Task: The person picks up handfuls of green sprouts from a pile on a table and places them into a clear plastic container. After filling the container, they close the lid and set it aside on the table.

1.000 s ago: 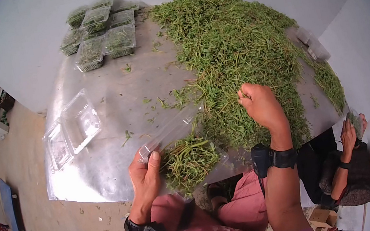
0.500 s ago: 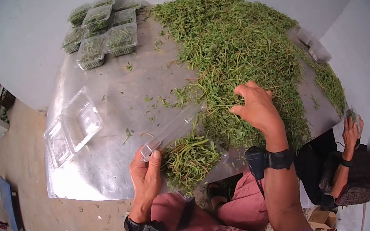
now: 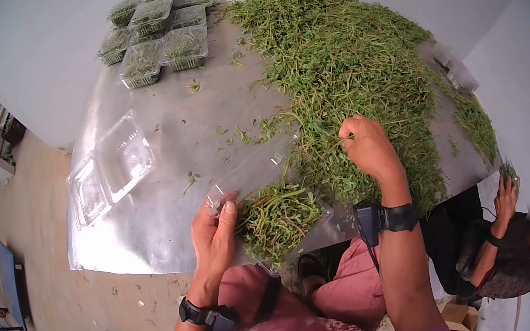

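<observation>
My left hand (image 3: 215,233) grips the edge of a clear plastic clamshell container (image 3: 248,168), its thumb on the near side. The lid is raised, and leafy green stems (image 3: 281,222) heap up in the base near the table's front edge. My right hand (image 3: 373,151) is at the near part of a large pile of the same greens (image 3: 336,48). Its fingers are pinched together on a few thin sprigs (image 3: 346,138); the fingertips are partly hidden.
Filled clamshell boxes (image 3: 185,45) are stacked at the back left of the metal table (image 3: 201,120). An open clamshell (image 3: 125,154) with nothing in it lies at the left. More clear containers (image 3: 456,70) stand right of the pile. Another person's hand (image 3: 506,201) is at the right.
My right hand has gone from fingers spread to a pinch on some sprigs in the pile. My left hand keeps hold of the container. The view has shifted slightly.
</observation>
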Motion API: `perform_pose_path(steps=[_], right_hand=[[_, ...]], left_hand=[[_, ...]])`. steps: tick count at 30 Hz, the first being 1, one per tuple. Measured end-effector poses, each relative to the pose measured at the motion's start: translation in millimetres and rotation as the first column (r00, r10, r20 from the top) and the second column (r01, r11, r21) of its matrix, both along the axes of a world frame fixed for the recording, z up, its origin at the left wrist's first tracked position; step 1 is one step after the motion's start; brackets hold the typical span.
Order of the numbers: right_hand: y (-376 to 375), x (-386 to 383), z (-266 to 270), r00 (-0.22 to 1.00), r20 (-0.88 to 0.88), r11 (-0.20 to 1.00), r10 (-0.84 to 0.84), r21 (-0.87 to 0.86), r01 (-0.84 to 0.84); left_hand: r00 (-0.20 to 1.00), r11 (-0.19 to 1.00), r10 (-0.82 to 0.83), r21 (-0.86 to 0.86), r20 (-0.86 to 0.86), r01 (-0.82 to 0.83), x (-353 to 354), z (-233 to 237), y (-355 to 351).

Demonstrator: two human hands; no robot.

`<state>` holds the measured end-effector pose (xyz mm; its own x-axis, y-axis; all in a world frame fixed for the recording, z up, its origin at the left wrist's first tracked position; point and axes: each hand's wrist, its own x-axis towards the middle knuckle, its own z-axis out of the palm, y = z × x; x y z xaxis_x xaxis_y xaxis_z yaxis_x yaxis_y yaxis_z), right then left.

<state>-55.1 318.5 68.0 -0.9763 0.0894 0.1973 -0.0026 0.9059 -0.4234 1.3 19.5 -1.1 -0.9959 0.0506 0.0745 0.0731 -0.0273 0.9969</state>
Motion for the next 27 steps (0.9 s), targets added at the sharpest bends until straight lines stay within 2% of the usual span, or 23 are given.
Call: perform_pose_path(steps=[3, 4, 7, 11, 14, 18, 22, 27], right_hand=[[0, 5, 20, 1.0, 0.023, 0.984, -0.012, -0.178, 0.016], [2, 6, 22, 0.999, -0.034, 0.982, 0.031, -0.185, -0.036], [-2, 13, 44, 0.997, 0.042, 0.946, 0.066, -0.321, -0.049], [-20, 27, 60, 0.957, 0.035, 0.871, 0.287, -0.426, -0.246], [-47, 34, 67, 0.866, 0.017, 0.829, 0.499, -0.3, -0.472], [-74, 40, 59, 0.735, 0.076, 0.724, 0.674, -0.269, -0.636], [-89, 44, 46, 0.696, 0.118, 0.703, 0.709, -0.195, -0.684], [-98, 48, 38, 0.687, 0.23, 0.724, 0.689, -0.18, -0.666]], left_hand=[[1.0, 1.0, -0.004, 0.008, -0.008, 0.004, 0, 2, 0], [1.0, 1.0, -0.014, 0.015, -0.004, 0.014, 0, 4, 0], [0.999, 0.998, -0.032, 0.058, -0.001, 0.032, -1, 2, -1], [0.999, 0.999, -0.037, 0.038, -0.025, 0.038, -3, -4, -2], [0.999, 0.999, 0.015, 0.036, -0.035, -0.014, -4, -3, 0], [1.0, 0.999, 0.004, 0.047, -0.027, -0.003, -4, -4, -1], [1.0, 0.998, -0.001, 0.057, -0.025, 0.002, -5, -5, -1], [0.999, 0.997, 0.009, 0.074, -0.032, -0.007, -5, -4, 0]])
